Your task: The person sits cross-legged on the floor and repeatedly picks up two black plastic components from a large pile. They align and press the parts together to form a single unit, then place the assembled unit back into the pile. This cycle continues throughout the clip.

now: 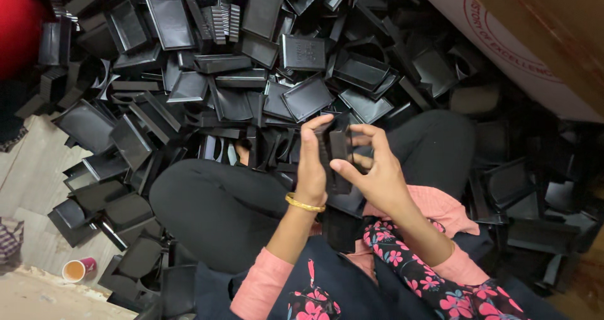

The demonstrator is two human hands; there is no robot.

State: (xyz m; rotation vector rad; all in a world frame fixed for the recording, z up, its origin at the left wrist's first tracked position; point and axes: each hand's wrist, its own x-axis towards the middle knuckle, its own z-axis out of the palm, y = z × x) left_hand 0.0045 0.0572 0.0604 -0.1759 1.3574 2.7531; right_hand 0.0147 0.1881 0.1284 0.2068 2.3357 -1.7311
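Both my hands meet over my lap on a small black plastic part (338,149). My left hand (311,162), with a gold bangle on the wrist, wraps its fingers round the part's left side. Pinching the right side with thumb and fingers is my right hand (371,169). More black parts (340,222) lie stacked in my lap just below the hands. I sit cross-legged in black trousers, with pink sleeves and a flowered cloth over my arms.
A big heap of black plastic trays and parts (251,74) covers the floor ahead and on both sides. A cardboard box (541,37) stands at the upper right. A small cup with a brown drink (77,269) sits at the lower left. Something red (16,24) shows at the top left.
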